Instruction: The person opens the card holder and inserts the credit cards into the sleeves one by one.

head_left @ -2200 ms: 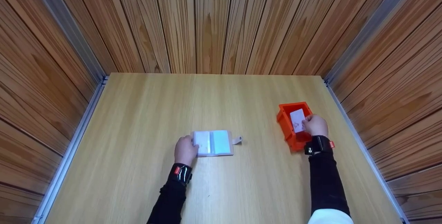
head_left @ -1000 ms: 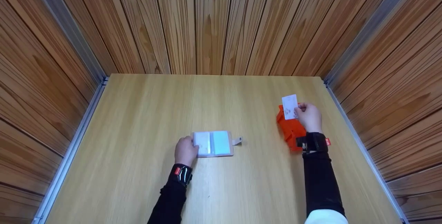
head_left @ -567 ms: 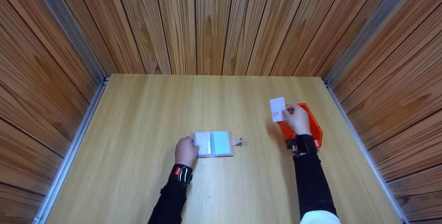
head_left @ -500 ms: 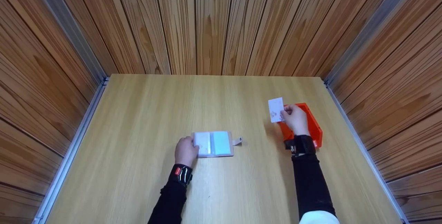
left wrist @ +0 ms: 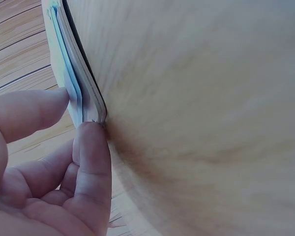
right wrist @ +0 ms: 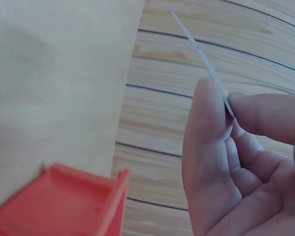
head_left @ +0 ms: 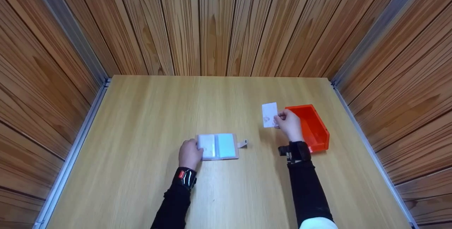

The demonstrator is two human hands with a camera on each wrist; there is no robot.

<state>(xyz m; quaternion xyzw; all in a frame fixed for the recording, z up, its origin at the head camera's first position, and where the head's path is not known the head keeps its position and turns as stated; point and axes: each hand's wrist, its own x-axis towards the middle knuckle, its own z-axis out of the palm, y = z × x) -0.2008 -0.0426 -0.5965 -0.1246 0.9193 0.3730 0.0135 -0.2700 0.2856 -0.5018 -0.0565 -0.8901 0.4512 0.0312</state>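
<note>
A small card holder (head_left: pixel 226 145) with clear sleeves lies spread on the table, its snap strap pointing right. My left hand (head_left: pixel 189 154) pinches its left edge, the thumb on the pages and the fingers at the cover's edge, as the left wrist view shows of the card holder (left wrist: pixel 88 93). My right hand (head_left: pixel 290 124) pinches a white card (head_left: pixel 269 114) by its lower right corner, above the table and left of the orange bin. Seen edge-on in the right wrist view, the card (right wrist: pixel 201 54) sits between thumb and index finger.
An orange plastic bin (head_left: pixel 319 123) stands on the right of the wooden table (head_left: pixel 141 116), partly behind the right wrist. Wood-plank walls (head_left: pixel 219 24) rise at the back and both sides, with metal rails (head_left: pixel 72 151) along the table's sides.
My right hand has lifted the card out of the orange bin and carried it left, past the bin's edge. The left hand and card holder have stayed in place.
</note>
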